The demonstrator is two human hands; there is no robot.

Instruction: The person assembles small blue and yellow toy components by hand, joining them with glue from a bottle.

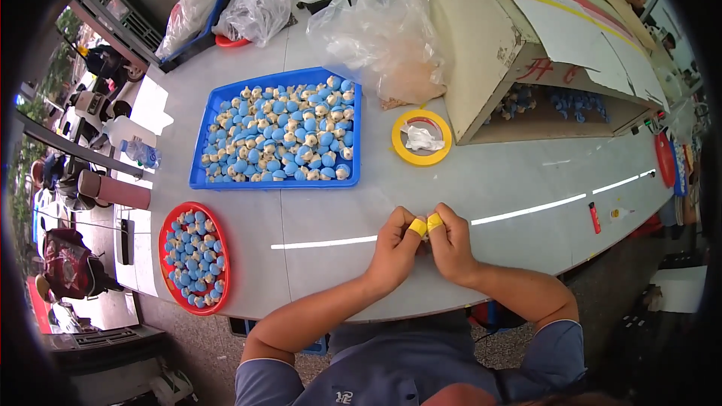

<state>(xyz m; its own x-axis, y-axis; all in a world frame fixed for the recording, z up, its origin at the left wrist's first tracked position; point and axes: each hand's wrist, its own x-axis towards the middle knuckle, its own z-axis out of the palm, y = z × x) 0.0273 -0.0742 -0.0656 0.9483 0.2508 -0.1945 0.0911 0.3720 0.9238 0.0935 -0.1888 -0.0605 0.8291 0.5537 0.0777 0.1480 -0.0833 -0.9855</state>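
Left hand: we see the left hand (pixel 395 248) with its fingers curled in, thumb tip pressed toward the other.
Right hand: the right hand (pixel 452 246) mirrors it, the two meeting above the near part of the desk (pixel 331 214).
Between the thumbs: both hands seem to pinch a small piece (pixel 426 236), mostly covered, so we cannot tell its kind; gripping from both sides probably steadies it.
Thumb wraps: yellow bands (pixel 417 226) circle the thumbs, likely shielding the skin where we press.
Tape at 12 o'clock: a yellow roll (pixel 401 152) lies flat, crumpled white paper (pixel 423 137) in its hole, perhaps parked there to stay put.
Blue tray at 10 o'clock: the blue tray (pixel 293 80) spreads many blue-and-cream pieces (pixel 278 135); its walls presumably stop them rolling away.
Red tray at 9 o'clock: the round red tray (pixel 194 206) keeps a smaller batch apart, near the desk's edge.
Box at 1 o'clock: a beige box (pixel 481 45) opens toward us, apparently for easy reach; blue items (pixel 577 104) sit inside.
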